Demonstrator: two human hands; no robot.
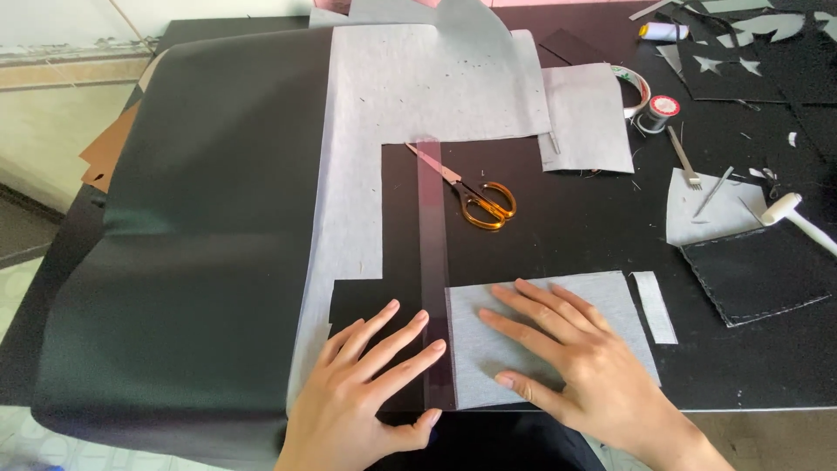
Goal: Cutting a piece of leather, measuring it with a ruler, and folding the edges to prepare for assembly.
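Observation:
My left hand (370, 384) lies flat with fingers spread, its fingertips pressing on a long clear ruler (433, 262) that runs up the black material (200, 244). My right hand (567, 349) rests flat with fingers apart on a grey rectangular piece of interfacing (610, 301) just right of the ruler. A large grey sheet (366, 131) with a rectangular cut-out lies over the black material. Orange-handled scissors (475, 194) lie shut beyond the ruler's top right.
A narrow grey strip (654, 305) lies right of the grey piece. Further right sit a stitched black piece (754, 270), a white-handled tool (793, 218), a fork-like tool (684, 161), a thread spool (663, 108), a tape roll (632, 83) and black scraps (741, 52).

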